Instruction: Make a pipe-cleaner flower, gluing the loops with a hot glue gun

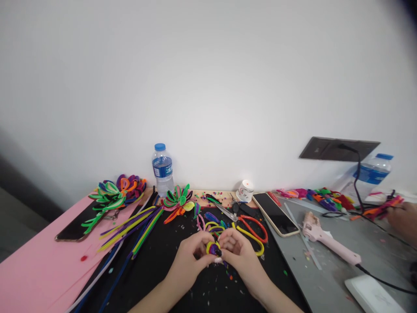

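Between my fingertips, low in the middle of the head view, is a small coiled piece of pipe cleaner [213,248], yellow outside with purple and a dark tip. My left hand [193,252] pinches it from the left. From the right, my right hand [237,252] closes its thumb and fingers on the same piece. Just beyond the hands lie bent loops of pipe cleaner [211,224] in purple, yellow and pink. Scissors with red-orange handles [257,228] rest to the right, beside a bent yellow pipe cleaner [259,248].
Straight pipe cleaners [137,226] and pipe-cleaner flowers [177,201] lie left, near a water bottle [163,171]. A paper cup [245,191] and a phone [276,214] stand and lie behind right. A corded pink glue gun [335,243] sits farther right, near another person's hand [404,221].
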`<state>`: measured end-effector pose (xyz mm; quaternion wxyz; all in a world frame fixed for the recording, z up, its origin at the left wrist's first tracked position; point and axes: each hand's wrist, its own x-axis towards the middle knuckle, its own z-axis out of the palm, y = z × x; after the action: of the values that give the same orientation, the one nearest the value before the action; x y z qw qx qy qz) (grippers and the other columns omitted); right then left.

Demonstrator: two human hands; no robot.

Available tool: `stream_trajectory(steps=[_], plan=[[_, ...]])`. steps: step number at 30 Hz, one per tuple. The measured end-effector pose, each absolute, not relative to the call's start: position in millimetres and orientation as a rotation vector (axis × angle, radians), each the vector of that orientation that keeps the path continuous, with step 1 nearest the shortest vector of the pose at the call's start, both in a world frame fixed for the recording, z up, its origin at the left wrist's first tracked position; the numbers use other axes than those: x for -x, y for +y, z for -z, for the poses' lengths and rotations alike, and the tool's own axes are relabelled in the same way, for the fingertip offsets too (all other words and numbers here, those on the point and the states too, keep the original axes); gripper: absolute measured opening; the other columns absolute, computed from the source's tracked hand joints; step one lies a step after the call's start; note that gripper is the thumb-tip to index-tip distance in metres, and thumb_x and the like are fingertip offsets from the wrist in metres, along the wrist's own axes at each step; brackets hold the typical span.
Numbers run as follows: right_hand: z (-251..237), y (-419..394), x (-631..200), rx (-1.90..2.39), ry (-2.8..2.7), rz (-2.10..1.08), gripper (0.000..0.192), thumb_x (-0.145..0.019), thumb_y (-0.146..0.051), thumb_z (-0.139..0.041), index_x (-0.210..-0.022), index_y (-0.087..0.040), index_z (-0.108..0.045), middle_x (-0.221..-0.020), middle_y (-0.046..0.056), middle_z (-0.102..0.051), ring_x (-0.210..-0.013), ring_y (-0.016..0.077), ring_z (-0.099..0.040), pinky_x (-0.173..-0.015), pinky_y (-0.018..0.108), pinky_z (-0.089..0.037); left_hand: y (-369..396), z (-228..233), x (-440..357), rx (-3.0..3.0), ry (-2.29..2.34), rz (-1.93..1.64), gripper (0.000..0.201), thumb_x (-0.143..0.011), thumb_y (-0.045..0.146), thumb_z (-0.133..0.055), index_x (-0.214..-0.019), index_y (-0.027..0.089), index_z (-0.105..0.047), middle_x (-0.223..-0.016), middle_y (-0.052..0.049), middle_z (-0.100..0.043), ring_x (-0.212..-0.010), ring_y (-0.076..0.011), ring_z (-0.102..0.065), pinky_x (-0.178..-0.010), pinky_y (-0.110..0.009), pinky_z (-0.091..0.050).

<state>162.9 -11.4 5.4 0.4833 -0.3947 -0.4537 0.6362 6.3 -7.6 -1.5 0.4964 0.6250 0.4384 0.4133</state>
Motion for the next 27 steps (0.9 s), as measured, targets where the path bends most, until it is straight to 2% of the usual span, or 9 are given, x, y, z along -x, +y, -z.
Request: stream_trajectory(steps=[3, 6, 11, 16, 23, 27], plan=[[-5.3, -12.2, -163.4, 0.999, -1.21, -1.52, 0.012, -0.069, -0.022, -0.068, -0.076, -0.018, -0.059, -0.07, -0.002, -0.055, -0.061, 0.0121, -0.051, -0.053, 0.023, -0.043, -8.0, 3.2, -5.8, -1.503, 1.077, -1.019, 0.015, -0.065, 0.013, -0.066, -0.077, 0.017, -0.059, -0.064, 0.005, -0.053, -0.056, -0.0098, -0.046, -0.052, -0.02, -0.036], [-5.5, -12.8, -164.1, 1.026, -1.339, -1.403, 0.009, -0.072, -0.026, -0.066, -0.069, -0.018, -0.063, -0.079, 0.002, -0.055, -0.07, 0.0158, -0.053, -0.05, 0.023, -0.042, -8.0, 3.2, -5.8, -1.518, 1.074, -1.019, 0.015, -0.065, 0.011, -0.065, -0.077, 0.017, -0.059, -0.063, 0.005, -0.052, -0.055, -0.0092, -0.046, -0.052, -0.019, -0.036], [-7.9, -11.3, -165.5, 1.063, -1.427, -1.237, 0.011, -0.073, -0.024, -0.066, -0.063, -0.018, -0.066, -0.082, 0.004, -0.059, -0.086, 0.0207, -0.056, -0.076, 0.03, -0.044, -8.4, 2.8, -6.0, -1.541, 1.055, -1.007, 0.017, -0.067, 0.012, -0.064, -0.082, 0.018, -0.058, -0.065, 0.005, -0.053, -0.056, -0.0096, -0.048, -0.053, -0.019, -0.037], [-8.4, -11.2, -166.6, 1.07, -1.422, -1.238, 0.013, -0.073, -0.027, -0.066, -0.064, -0.018, -0.066, -0.081, 0.005, -0.059, -0.084, 0.0209, -0.057, -0.077, 0.031, -0.044, -8.8, 3.6, -5.7, -1.552, 1.056, -1.01, 0.031, -0.065, 0.011, -0.065, -0.094, 0.019, -0.057, -0.074, 0.002, -0.059, -0.06, -0.011, -0.051, -0.055, -0.02, -0.041], [-7.7, -11.8, -167.2, 1.075, -1.429, -1.22, 0.013, -0.072, -0.027, -0.067, -0.063, -0.018, -0.065, -0.082, 0.005, -0.059, -0.083, 0.0209, -0.057, -0.076, 0.031, -0.044, -8.4, 1.5, -5.3, -1.64, 1.077, -1.0, 0.018, -0.067, 0.014, -0.066, -0.084, 0.019, -0.06, -0.078, 0.001, -0.06, -0.062, -0.0116, -0.051, -0.058, -0.021, -0.042], [-6.6, -11.2, -167.6, 1.062, -1.435, -1.218, 0.012, -0.073, -0.026, -0.066, -0.064, -0.018, -0.065, -0.082, 0.005, -0.059, -0.083, 0.0206, -0.057, -0.075, 0.03, -0.044, -8.9, 2.2, -5.5, -1.643, 1.08, -1.005, 0.018, -0.067, 0.015, -0.066, -0.084, 0.018, -0.06, -0.076, 0.001, -0.06, -0.061, -0.0114, -0.051, -0.056, -0.02, -0.042]])
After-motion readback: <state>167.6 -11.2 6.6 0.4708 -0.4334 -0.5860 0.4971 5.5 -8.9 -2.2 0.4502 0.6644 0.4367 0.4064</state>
